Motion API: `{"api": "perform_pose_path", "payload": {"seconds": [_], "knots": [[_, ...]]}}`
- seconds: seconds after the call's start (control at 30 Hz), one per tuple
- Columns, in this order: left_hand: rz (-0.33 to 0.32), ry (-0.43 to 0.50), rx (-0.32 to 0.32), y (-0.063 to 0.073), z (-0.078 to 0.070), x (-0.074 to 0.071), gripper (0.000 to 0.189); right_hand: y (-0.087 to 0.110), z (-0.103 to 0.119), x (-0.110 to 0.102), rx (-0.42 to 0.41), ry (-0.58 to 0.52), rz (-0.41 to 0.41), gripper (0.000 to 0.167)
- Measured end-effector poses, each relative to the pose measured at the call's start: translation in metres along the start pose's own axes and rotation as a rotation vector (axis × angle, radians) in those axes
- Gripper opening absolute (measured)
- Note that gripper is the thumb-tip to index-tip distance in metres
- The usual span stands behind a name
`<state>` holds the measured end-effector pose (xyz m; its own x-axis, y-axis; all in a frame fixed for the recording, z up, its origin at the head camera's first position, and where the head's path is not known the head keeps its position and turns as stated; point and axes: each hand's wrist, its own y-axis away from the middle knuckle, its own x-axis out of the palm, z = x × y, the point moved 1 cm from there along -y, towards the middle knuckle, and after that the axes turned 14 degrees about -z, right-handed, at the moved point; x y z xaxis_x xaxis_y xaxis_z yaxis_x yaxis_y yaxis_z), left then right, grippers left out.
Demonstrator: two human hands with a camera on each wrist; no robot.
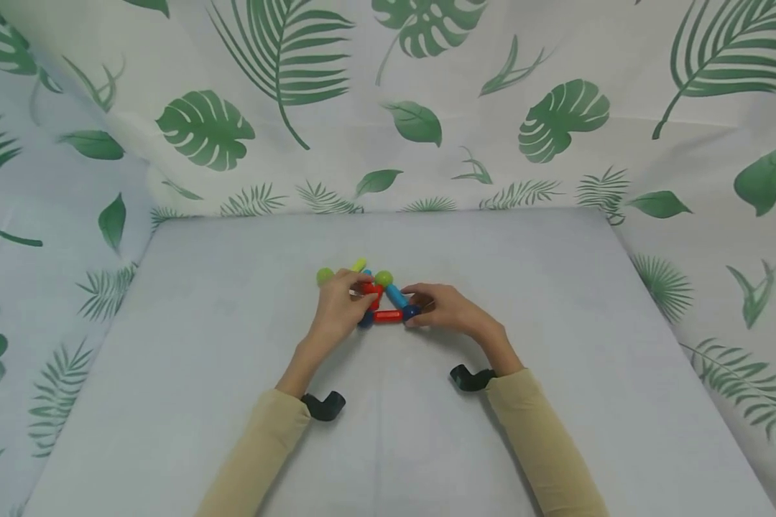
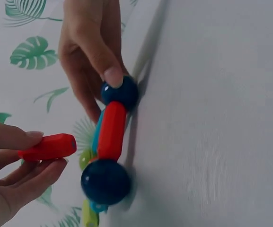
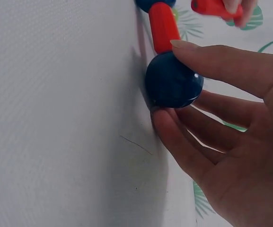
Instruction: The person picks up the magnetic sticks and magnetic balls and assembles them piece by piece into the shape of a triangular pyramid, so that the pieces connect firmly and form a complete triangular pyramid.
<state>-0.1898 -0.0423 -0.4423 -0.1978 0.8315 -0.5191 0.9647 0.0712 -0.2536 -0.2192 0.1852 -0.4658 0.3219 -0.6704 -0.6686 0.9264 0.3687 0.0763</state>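
Observation:
My left hand (image 1: 338, 307) pinches a loose red magnetic rod (image 2: 51, 147) between thumb and fingers, above the left dark blue ball (image 2: 105, 182) and apart from it. My right hand (image 1: 451, 309) grips the other dark blue ball (image 3: 173, 81) with thumb and fingertips at the right corner. A second red rod (image 1: 388, 316) lies on the table and joins the two dark blue balls. From the right corner a light blue rod (image 1: 397, 296) runs back to a green ball (image 1: 384, 278). My left hand partly hides the pieces on that side.
Behind my left hand are another green ball (image 1: 325, 276) and a yellow-green rod (image 1: 359, 265). The white table (image 1: 233, 251) meets a leaf-print cloth (image 1: 336, 172) at the back and sides. A black wrist mount (image 1: 325, 407) sits at each sleeve cuff.

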Motion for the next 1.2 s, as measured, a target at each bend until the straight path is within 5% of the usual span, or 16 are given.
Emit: {"api": "perform_pose_path", "payload": {"seconds": [0.23,0.73,1.2], "knots": [[0.022,0.029,0.009,-0.002,-0.006,0.021,0.030,0.001,-0.001,-0.001,0.000,-0.007,0.004,0.060],[0.067,0.038,0.039,-0.005,-0.009,0.042,0.025,0.001,0.000,-0.002,-0.027,0.024,-0.006,0.061],[0.069,0.094,0.023,-0.011,0.002,0.028,0.028,-0.001,-0.003,0.001,0.011,0.020,-0.008,0.059]]}}
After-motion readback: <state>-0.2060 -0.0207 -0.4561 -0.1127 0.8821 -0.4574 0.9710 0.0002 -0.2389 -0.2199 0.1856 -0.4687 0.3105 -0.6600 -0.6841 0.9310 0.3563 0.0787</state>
